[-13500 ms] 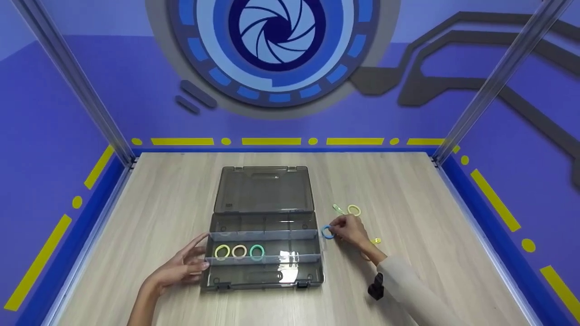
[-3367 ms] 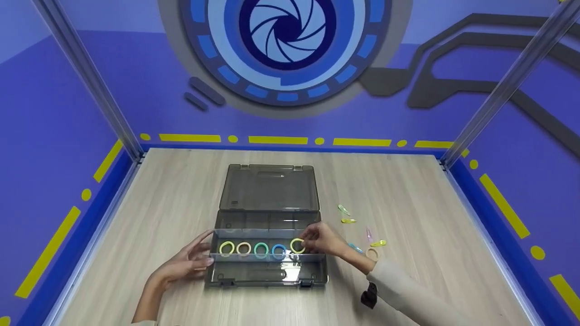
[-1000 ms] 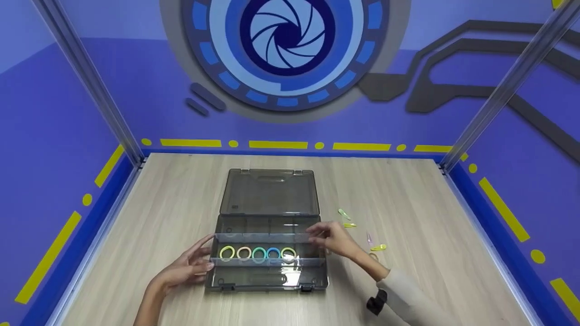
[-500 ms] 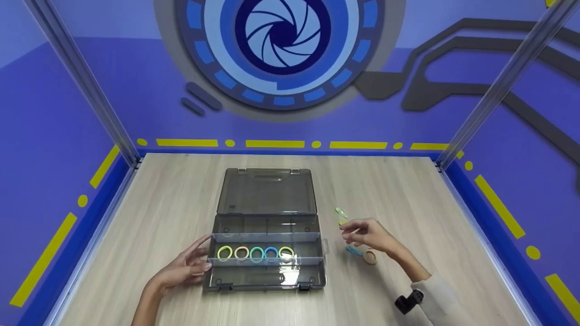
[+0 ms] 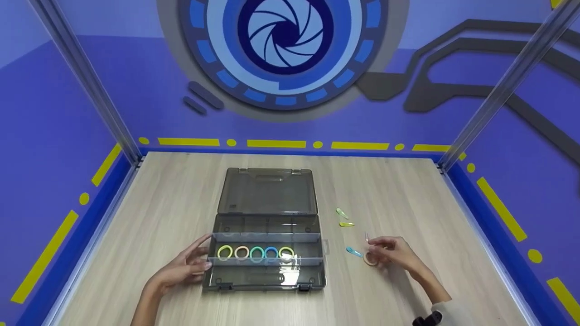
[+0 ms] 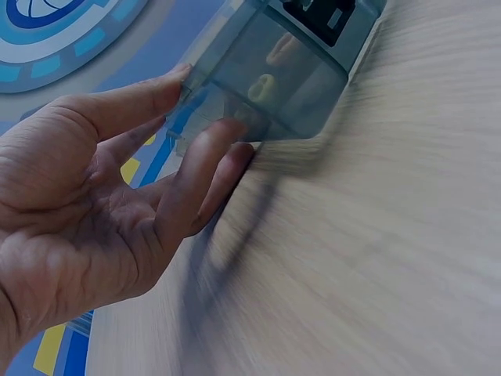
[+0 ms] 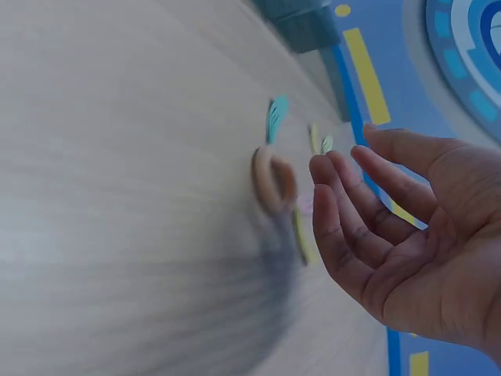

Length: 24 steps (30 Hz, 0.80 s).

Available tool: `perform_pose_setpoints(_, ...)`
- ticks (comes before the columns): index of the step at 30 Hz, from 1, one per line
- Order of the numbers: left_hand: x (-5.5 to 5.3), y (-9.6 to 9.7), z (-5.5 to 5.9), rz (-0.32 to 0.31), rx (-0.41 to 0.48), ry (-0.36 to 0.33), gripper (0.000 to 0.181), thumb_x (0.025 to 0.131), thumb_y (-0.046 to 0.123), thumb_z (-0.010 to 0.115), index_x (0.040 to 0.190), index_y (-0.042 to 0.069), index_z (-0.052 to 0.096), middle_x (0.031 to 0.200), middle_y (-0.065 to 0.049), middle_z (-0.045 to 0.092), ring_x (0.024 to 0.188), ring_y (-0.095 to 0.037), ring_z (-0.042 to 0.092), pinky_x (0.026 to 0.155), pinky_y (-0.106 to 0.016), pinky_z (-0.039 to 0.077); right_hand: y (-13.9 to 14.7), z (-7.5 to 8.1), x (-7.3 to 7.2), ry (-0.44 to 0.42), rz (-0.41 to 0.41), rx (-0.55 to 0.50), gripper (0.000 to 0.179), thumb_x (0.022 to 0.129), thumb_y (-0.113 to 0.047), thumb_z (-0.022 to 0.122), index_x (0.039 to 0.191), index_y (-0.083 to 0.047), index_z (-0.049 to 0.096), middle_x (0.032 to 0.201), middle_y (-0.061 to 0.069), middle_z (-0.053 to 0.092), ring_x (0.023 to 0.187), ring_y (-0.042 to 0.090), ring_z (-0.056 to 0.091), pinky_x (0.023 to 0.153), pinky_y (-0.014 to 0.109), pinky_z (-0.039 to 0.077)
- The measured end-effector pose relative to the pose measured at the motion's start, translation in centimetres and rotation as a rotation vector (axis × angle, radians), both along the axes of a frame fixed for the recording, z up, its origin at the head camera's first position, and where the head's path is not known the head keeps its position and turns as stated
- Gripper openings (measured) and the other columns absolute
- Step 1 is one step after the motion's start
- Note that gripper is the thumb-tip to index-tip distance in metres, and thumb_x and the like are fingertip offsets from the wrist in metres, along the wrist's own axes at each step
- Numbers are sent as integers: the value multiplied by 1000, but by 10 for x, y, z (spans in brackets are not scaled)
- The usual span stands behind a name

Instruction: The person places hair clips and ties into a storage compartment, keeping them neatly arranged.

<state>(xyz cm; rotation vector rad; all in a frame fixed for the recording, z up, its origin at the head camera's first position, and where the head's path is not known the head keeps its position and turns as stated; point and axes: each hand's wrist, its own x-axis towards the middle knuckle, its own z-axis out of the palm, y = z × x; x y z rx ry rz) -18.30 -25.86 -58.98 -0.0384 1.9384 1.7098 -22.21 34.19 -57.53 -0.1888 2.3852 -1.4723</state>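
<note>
My right hand hangs over the pale wood-grain tabletop, fingers apart and loosely bent, nothing between them. Just beyond its fingertips rests a tan ring, separated from them by a gap in the wrist view. Beside the ring, near the same fingertips, lies a yellow clip; a pink clip shows past the fingers on the far side. Left of the hand, near the ring, is a blue clip. Ahead and to the left lie another yellow clip and, farther on, a green clip.

Well left of my right hand, a smoky box stands open, its lid folded away from me. Its middle compartment holds five rings in a row, counting from my left hand: yellow ring, peach ring, green ring, blue ring, pale yellow ring. That left hand, fingers spread, touches the box's left end.
</note>
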Motion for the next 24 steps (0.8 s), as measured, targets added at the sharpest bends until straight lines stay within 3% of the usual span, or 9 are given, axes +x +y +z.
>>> perform_pose_setpoints(8,0,-3,1,-25,19,22,91,97,19,70,166,22,12,161,-32,22,111,-19,54,82,-32,54,10,-15,5,10,-75,9,33,97,-12,69,119,12,66,94,19,74,73,13,67,59,26,55)
perform_pose_setpoints(17,1,-2,1,-23,20,13,91,97,20,71,166,22,11,161,-33,22,108,-18,53,81,-31,53,4,-22,10,10,-132,125,26,93,-11,74,110,9,71,88,13,75,72,13,67,57,22,51)
perform_pose_setpoints(24,0,0,-1,-13,-8,8,90,97,22,70,166,24,13,161,-32,24,117,-21,57,85,-35,54,-3,-26,10,91,-162,197,16,91,-7,75,100,6,74,82,13,76,66,12,64,54,21,49)
